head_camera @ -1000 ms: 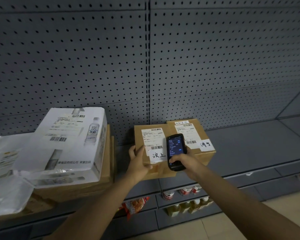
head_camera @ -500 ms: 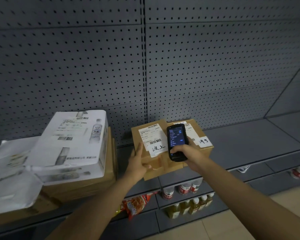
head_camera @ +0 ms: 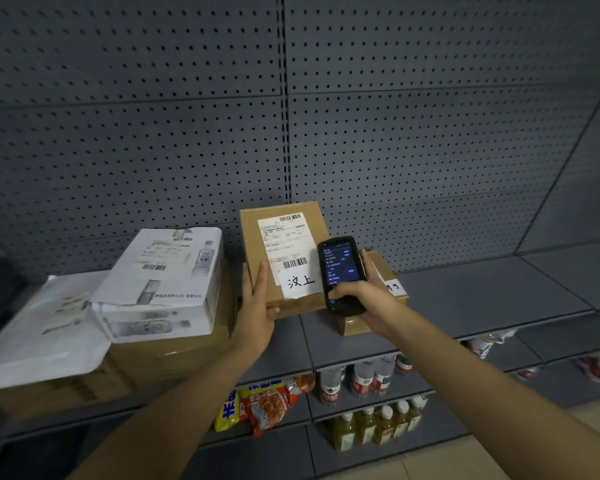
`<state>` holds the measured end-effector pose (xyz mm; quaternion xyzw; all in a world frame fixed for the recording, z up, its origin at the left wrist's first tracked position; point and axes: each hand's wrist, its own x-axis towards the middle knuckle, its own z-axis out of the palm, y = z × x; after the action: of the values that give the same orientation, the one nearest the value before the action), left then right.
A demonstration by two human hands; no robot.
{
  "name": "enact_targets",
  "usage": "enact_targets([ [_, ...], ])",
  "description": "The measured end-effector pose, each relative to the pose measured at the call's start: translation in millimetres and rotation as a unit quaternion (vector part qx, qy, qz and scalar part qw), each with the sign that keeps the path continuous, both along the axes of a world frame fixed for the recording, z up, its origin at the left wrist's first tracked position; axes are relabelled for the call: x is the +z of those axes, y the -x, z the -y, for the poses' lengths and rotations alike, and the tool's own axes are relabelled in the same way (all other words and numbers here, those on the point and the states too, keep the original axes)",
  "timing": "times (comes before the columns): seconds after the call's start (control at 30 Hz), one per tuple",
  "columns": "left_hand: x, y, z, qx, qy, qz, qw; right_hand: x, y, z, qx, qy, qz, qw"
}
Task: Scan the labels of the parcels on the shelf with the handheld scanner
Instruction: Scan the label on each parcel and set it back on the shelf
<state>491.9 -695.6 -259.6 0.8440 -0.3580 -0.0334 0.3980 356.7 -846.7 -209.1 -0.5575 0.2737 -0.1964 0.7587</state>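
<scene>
Parcel (head_camera: 274, 258) tipped up in left hand (head_camera: 255, 306), tag reading 汉上, right hand (head_camera: 364, 299) gripping scanner (head_camera: 342, 275).

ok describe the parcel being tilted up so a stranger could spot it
On the grey shelf under the pegboard, look centre, right of the white carton. The brown parcel stands tilted up in the left hand, bearing a white label with large handwritten characters.
</scene>
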Motion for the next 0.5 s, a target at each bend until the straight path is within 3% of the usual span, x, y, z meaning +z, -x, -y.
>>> enact_targets([
  [0.27,23.5,42.6,-20.5,0.06,-0.018,0.109,0.992,27.3,40.9,-34.7,0.073,-0.016,0.062,0.995],
  [0.5,15.4,46.8,-28.3,0.057,0.017,0.129,0.99,47.8,67.5,-64.4,0.119,-0.03,0.059,0.991],
])
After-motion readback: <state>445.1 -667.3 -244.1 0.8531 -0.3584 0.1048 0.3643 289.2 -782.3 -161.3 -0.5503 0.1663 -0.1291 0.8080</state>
